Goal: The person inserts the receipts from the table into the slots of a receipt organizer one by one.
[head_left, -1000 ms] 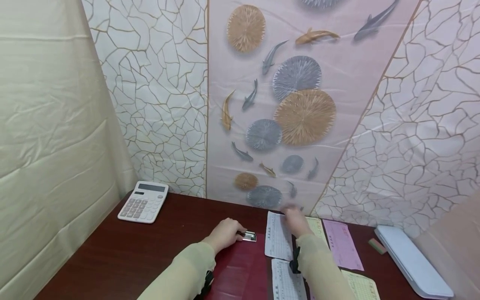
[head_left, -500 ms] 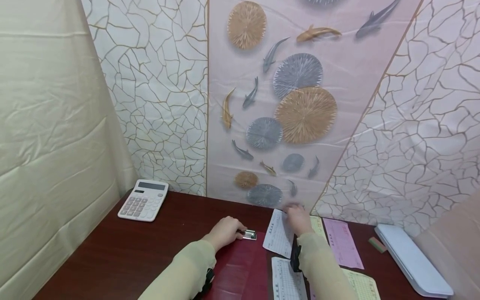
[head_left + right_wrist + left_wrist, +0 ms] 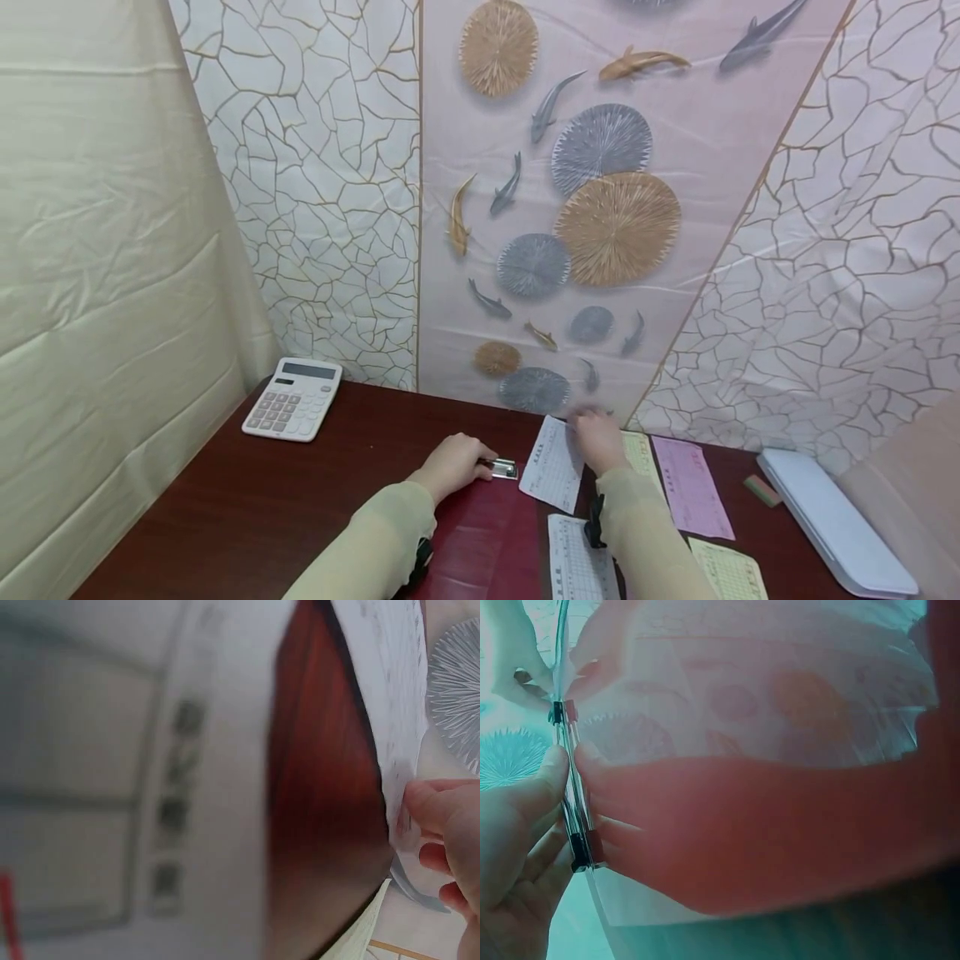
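In the head view a cream curtain (image 3: 112, 250) hung at nine o'clock, and at eight o'clock a white desktop calculator (image 3: 292, 400) lay on the dark red-brown wooden table (image 3: 217, 508), near its far edge. The person's left hand (image 3: 453, 465) was at six o'clock, its grip narrow: thumb and fingers held the metal clip (image 3: 504, 469), seen at nine o'clock in the left wrist view. From that clip the glossy red clip folder (image 3: 483, 542) spread toward six o'clock, running past the bottom of the head view. At five o'clock the upper white slip (image 3: 553, 467), printed paper, slanted with its far end toward one o'clock, its near left corner overlapping the folder's corner. The right hand (image 3: 598, 442) had that slip in a tight pinch, thumb against forefinger, shown at three o'clock in the right wrist view; whether the whole slip was off the table could not be told. The lower white slip (image 3: 574, 560) lay at five o'clock, partly under the right sleeve (image 3: 648, 529). Between four and five o'clock came the upper yellow slip (image 3: 640, 454), the pink slip (image 3: 693, 487) and the lower yellow slip (image 3: 731, 571). At four o'clock lay a green-and-pink eraser (image 3: 762, 491) and, just beside it, a pale blue case (image 3: 836, 521).
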A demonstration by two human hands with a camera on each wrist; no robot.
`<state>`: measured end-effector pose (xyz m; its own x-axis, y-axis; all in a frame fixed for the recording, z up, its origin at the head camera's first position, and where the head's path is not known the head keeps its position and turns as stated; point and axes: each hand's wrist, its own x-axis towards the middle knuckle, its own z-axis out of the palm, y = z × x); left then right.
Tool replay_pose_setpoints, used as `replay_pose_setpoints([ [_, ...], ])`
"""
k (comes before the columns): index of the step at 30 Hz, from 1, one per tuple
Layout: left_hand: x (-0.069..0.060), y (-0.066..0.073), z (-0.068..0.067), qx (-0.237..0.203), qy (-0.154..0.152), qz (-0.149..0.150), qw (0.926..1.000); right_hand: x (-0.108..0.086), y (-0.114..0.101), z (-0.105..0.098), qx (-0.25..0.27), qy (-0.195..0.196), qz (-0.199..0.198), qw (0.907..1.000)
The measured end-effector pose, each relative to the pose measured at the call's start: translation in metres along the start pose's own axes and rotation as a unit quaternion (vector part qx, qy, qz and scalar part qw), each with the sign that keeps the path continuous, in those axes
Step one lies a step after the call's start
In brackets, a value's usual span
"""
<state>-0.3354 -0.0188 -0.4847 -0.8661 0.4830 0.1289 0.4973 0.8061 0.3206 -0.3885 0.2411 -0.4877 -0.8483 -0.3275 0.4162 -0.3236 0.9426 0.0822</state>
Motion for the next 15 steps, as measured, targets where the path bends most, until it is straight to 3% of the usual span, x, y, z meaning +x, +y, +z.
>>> replay_pose_setpoints([
  [10, 0.0014, -0.0005, 0.0004, 0.015, 0.01, 0.011, 0.9998, 0.0034, -0.0003, 0.0016, 0.11, -0.045, 0.052, 0.9915],
  [15, 0.0017, 0.0008, 0.0015, 0.028, 0.012, 0.008, 0.9995, 0.0015, -0.001, -0.0004, 0.097, -0.05, 0.07, 0.9916],
])
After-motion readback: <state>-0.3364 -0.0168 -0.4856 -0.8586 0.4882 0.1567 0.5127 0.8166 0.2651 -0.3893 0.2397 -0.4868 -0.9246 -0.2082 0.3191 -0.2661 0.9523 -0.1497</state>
